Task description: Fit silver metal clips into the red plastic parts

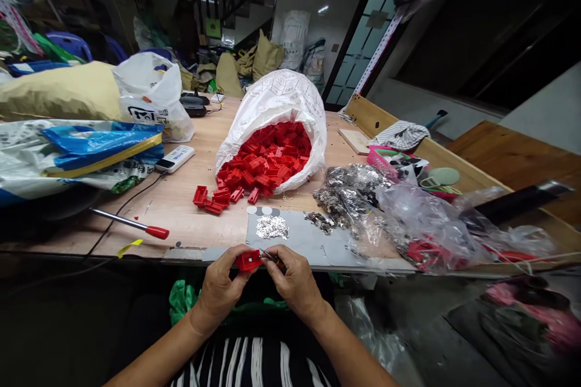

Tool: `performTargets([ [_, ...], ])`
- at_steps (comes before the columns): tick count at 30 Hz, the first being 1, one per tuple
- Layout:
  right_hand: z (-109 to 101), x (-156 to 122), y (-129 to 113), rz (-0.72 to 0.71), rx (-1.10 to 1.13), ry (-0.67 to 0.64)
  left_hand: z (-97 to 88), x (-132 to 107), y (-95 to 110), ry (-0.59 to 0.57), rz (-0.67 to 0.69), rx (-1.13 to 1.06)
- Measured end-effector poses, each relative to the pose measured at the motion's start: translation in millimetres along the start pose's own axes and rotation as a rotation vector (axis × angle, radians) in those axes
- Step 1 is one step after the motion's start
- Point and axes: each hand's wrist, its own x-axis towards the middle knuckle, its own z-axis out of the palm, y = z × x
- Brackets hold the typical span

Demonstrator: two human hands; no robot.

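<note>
My left hand (221,286) grips a small red plastic housing (248,260) at the table's front edge. Pinched in my right hand (293,281) is a thin metal-tipped tool (267,253), its tip close to the housing; its exact kind is hard to make out. Just beyond the hands, a pile of small silvery metal pieces (272,227) lies on a grey sheet (297,236). Darker metal parts (319,222) sit to the right of that pile. Behind, a white sack (281,87) on its side spills many red housings (267,160) onto the tabletop.
Clear plastic bags (417,217) and heaped metal parts (338,193) crowd the right, beside a wooden board edge (458,166). At left are a red-handled rod (157,232), a white device with a cable (175,159) and a blue-white bag (91,151).
</note>
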Motion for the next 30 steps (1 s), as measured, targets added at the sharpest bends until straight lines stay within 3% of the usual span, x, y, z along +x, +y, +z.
performTargets([
  [4, 0, -2, 0, 0.002, 0.002, 0.020, 0.0, 2, 3, -0.034, -0.146, -0.160],
  [8, -2, -1, 0, 0.031, 0.061, 0.055, -0.8, 5, 10, -0.238, -0.497, -0.700],
  [11, -1, 1, 0, 0.009, 0.071, 0.060, -0.7, 4, 11, -0.288, -0.639, -1.000],
  [22, -6, 1, 1, -0.198, 0.050, 0.027, -0.1, 0, 8, -0.360, -0.758, -1.233],
  [30, -15, 2, -1, -0.207, -0.016, -0.139, 0.8, -1, 9, -0.468, -0.750, -1.199],
])
